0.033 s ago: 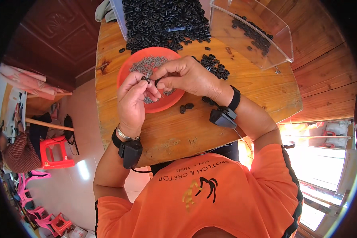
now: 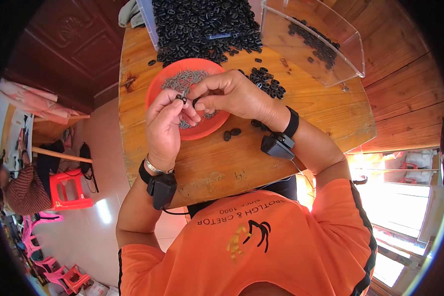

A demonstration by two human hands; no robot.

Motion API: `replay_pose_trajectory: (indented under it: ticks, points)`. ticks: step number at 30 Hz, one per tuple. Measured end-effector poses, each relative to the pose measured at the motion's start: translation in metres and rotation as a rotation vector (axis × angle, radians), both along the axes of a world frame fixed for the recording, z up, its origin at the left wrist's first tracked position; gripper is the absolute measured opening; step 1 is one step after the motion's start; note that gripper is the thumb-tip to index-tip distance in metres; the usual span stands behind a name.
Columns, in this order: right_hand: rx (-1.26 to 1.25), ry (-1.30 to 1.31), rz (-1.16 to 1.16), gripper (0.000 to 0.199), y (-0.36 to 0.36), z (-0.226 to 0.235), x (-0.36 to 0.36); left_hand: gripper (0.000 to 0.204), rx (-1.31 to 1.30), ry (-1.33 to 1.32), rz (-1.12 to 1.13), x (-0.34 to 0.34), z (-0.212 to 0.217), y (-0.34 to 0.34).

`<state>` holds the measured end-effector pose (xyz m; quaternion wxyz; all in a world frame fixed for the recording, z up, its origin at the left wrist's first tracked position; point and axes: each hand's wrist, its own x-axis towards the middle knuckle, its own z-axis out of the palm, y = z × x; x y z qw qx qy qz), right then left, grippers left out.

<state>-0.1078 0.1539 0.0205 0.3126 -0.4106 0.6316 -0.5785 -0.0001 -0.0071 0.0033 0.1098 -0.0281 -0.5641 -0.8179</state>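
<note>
My left hand (image 2: 165,123) and my right hand (image 2: 232,93) meet over an orange bowl (image 2: 155,86) that holds small grey metal pieces (image 2: 185,79). Between the left fingertips sits a small black ring-shaped part (image 2: 181,98). The right thumb and forefinger pinch against it; what they hold is too small to tell. A large heap of black oval parts (image 2: 202,24) lies at the table's far side. A smaller cluster (image 2: 266,81) lies just beyond my right hand. Two loose black parts (image 2: 231,133) rest near my right wrist.
The round wooden table (image 2: 241,163) also carries a clear plastic box (image 2: 352,61) at the far right with some black parts (image 2: 315,42) inside. Black devices are strapped to both wrists. A seated person (image 2: 22,190), a red stool (image 2: 66,190) and pink stools (image 2: 59,276) are on the left.
</note>
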Motion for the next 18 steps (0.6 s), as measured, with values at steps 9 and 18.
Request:
replay_pose_trajectory:
  ticks: [9, 18]
  points:
    - [-0.203, 0.025, -0.161, 0.014, -0.004, -0.011, 0.0, 0.018, -0.018, -0.064, 0.005, -0.002, -0.001, 0.001]
    - [-0.25, 0.35, -0.124, 0.009, -0.004, -0.013, 0.001, 0.017, 0.05, -0.078, -0.059, -0.005, -0.007, -0.002]
